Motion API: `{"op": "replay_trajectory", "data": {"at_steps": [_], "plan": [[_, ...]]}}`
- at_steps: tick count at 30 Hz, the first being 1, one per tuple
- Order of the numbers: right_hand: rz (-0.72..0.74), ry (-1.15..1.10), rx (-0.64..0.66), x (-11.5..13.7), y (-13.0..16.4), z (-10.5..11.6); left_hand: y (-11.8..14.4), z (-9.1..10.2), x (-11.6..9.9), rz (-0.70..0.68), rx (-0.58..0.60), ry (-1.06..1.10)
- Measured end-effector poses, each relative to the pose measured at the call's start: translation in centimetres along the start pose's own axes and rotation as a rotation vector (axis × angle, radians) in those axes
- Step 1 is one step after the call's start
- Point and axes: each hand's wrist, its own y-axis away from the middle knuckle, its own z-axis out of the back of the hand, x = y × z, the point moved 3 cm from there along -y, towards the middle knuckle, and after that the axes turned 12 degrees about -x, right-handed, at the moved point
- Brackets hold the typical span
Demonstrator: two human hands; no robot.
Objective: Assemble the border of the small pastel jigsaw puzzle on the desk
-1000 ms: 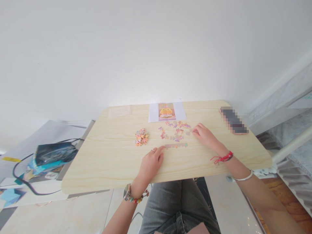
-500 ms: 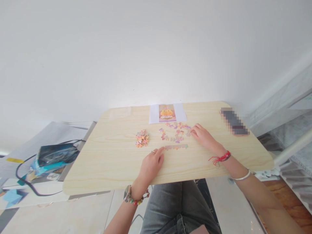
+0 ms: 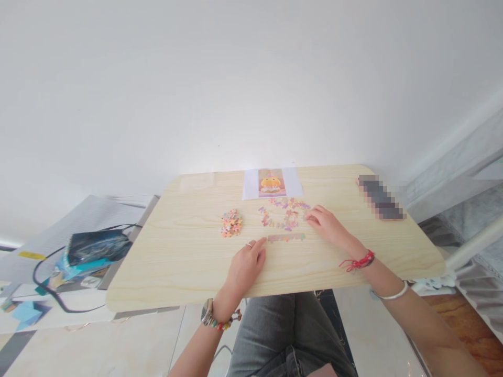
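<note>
Pastel cardboard jigsaw pieces [image 3: 286, 213]: loose, scattered between both hands. One joined strip [image 3: 286, 237] touches the flat, spread left hand [image 3: 245, 264]. Right hand [image 3: 328, 225] fingertips rest among loose pieces; pinch indeterminate. Separate pile [image 3: 231, 223] unsorted.

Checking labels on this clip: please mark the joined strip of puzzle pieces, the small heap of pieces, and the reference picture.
joined strip of puzzle pieces [image 3: 286, 237], head view, middle of the strip.
small heap of pieces [image 3: 231, 223], head view, centre of the heap.
reference picture [image 3: 271, 183], head view, on the printed yellow figure.
</note>
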Motion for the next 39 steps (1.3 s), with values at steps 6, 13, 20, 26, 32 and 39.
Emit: {"op": "replay_trajectory", "data": {"at_steps": [6, 13, 20, 26, 32, 39], "plan": [[0.005, -0.048, 0.012, 1.2, 0.2, 0.6, -0.1, 0.1, -0.1, 0.001, -0.004, 0.022], [0.008, 0.044, -0.031, 1.4, -0.5, 1.0, 0.2, 0.8, 0.2, -0.005, -0.055, 0.016], [0.024, 0.039, 0.016, 1.2, -1.7, 1.0, -0.7, 1.6, 1.3, 0.056, -0.156, -0.005], [0.038, 0.084, 0.014, -0.3, -4.2, 0.7, -1.5, 1.9, 2.1, -0.011, -0.346, 0.053], [0.007, 0.128, 0.042, -2.0, -4.9, 1.1, -2.1, 1.4, 3.1, -0.062, -0.415, 0.057], [-0.035, 0.078, 0.105, -2.6, -4.7, 0.6, -2.7, 0.6, 3.4, -0.107, -0.502, 0.063]]}}
